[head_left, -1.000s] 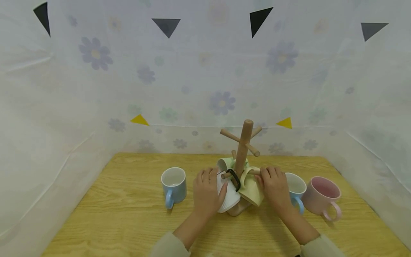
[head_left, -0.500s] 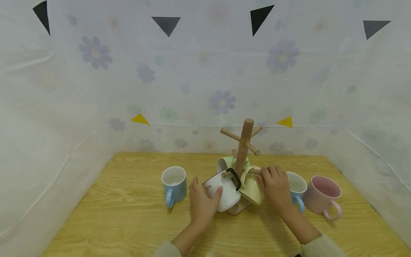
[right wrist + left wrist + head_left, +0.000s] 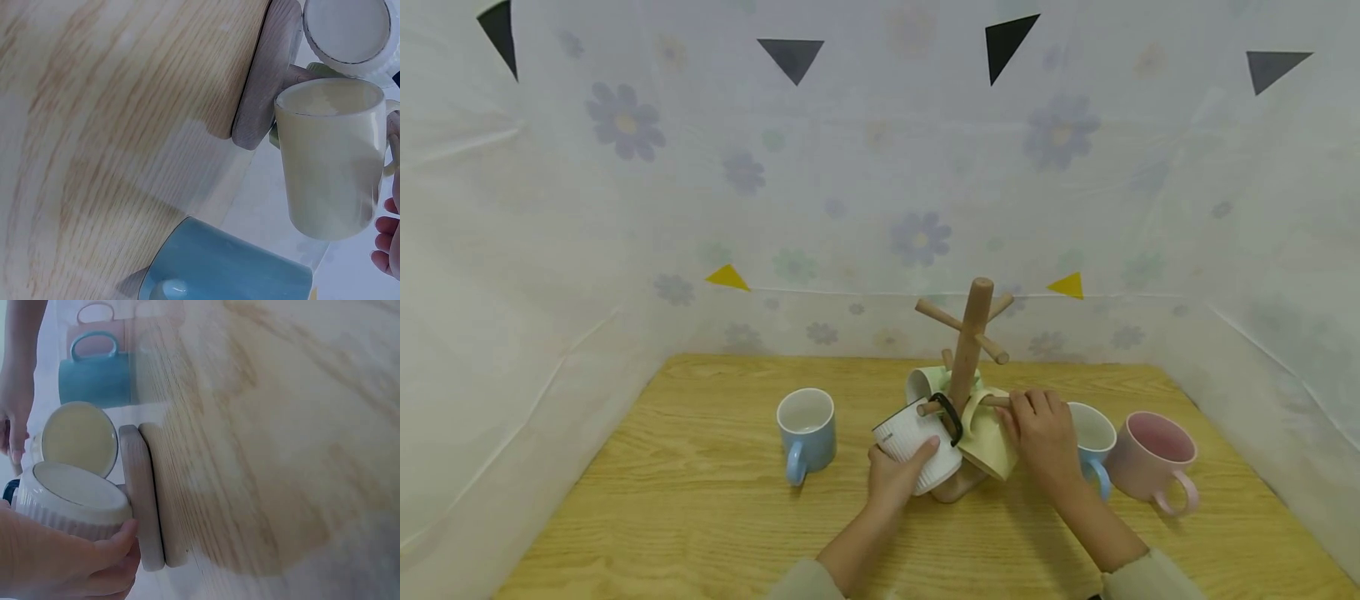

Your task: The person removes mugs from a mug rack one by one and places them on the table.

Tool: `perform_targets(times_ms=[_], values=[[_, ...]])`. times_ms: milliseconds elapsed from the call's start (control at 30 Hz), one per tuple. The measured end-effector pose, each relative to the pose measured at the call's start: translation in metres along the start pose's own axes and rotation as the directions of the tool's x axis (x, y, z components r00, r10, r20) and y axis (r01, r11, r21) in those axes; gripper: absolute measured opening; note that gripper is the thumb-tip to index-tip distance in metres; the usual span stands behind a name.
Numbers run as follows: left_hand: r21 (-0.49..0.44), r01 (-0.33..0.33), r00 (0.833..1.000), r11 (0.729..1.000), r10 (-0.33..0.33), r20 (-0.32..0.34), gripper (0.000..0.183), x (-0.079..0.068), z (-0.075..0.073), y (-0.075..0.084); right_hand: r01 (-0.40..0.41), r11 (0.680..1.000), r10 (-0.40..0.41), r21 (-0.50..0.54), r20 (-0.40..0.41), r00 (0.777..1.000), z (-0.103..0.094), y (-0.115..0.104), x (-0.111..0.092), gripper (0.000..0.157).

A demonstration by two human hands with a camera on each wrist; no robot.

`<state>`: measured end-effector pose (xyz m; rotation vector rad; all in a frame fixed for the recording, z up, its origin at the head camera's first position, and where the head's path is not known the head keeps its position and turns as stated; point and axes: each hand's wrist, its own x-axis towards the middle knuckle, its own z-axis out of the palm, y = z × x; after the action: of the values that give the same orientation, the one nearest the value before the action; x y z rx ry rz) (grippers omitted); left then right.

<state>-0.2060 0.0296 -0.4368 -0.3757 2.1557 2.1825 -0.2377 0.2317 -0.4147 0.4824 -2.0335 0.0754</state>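
Note:
A wooden mug tree [image 3: 972, 350] stands on the table, leaning slightly right in the head view. From its front peg a white ribbed mug [image 3: 917, 433] hangs tilted by a black handle. My left hand [image 3: 895, 482] grips this mug from below, thumb across its side; in the left wrist view the fingers [image 3: 115, 547] curl along it close to the base. My right hand [image 3: 1047, 433] pinches the end of the right peg, where a pale yellow mug [image 3: 996, 446] hangs by its handle. Behind the post hangs a pale green mug [image 3: 922, 383], partly hidden.
To the left stands a blue mug [image 3: 816, 446]. Another blue mug [image 3: 1092, 433], partly behind my right hand, stands next to a pink mug [image 3: 1150, 458] on the right. The upper pegs [image 3: 936, 313] of the tree stick out bare. A flowered curtain [image 3: 850, 167] rises behind the table.
My left hand covered the white mug's outer side, drew back to the left, then came in underneath with its thumb on the front. My right hand stayed on the peg.

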Motion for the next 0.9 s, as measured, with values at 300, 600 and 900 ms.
perform_targets(times_ms=[300, 600, 900], values=[[-0.033, -0.009, 0.999, 0.999, 0.008, -0.031, 0.074, 0.0, 0.005, -0.001, 0.009, 1.0, -0.008, 0.009, -0.027, 1.0, 0.0, 0.0, 0.002, 0.048], [0.006, -0.006, 0.998, 1.0, 0.006, -0.058, 0.072, 0.003, 0.002, -0.005, -0.003, 1.0, 0.003, 0.012, -0.023, 1.0, 0.0, -0.003, 0.0, 0.049], [0.025, 0.024, 0.999, 0.999, -0.023, -0.041, 0.074, 0.004, -0.006, -0.001, -0.013, 1.0, 0.013, 0.009, 0.001, 1.0, 0.0, -0.004, 0.0, 0.047]])
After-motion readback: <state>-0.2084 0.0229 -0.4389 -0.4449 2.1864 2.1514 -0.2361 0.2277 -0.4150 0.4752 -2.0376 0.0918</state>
